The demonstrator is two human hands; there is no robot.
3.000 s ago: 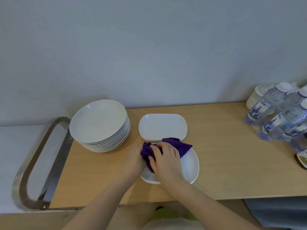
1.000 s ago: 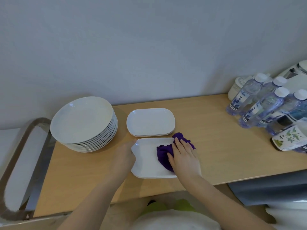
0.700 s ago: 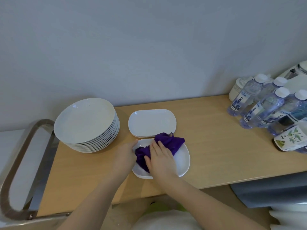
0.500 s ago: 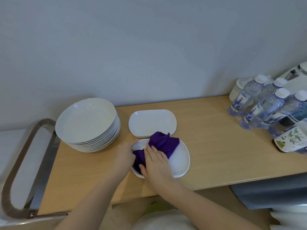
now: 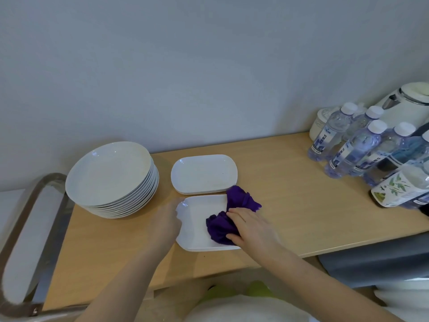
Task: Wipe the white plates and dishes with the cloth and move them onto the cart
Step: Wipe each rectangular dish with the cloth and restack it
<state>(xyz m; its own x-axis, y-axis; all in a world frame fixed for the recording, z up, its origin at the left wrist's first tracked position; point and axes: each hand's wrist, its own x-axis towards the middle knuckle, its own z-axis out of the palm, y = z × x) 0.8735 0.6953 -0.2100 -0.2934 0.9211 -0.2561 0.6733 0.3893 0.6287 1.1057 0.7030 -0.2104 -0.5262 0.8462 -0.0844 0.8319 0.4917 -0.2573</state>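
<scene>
Head view: the right hand (image 5: pixel 251 226) presses a bunched purple cloth (image 5: pixel 228 217) flat-fingered onto the right half of a white rectangular dish (image 5: pixel 197 225), its grip on the cloth a thumb-and-finger pinch of the folds. The left hand (image 5: pixel 168 219) steadies the dish at its left rim; whether its fingers curl over the edge I cannot tell (they blur against the white). Just beyond the right hand's fingertips lies a small stack of like dishes (image 5: pixel 204 174), and beyond the left hand a stack of round plates (image 5: pixel 109 174), all on the wooden counter (image 5: pixel 290 194). Further left of that hand, the cart (image 5: pixel 30 228) shows only its metal handle.

To do this wipe well, I would keep the left hand firm so the dish does not skid, and carry the cloth corner to corner, rim included, before lifting.

Half a second ago the cloth and right hand sat at the dish's left end, close to the left hand; now they have swept to the right end, baring the left half. Both stacks look unchanged, and nothing has gone to the cart.
</scene>
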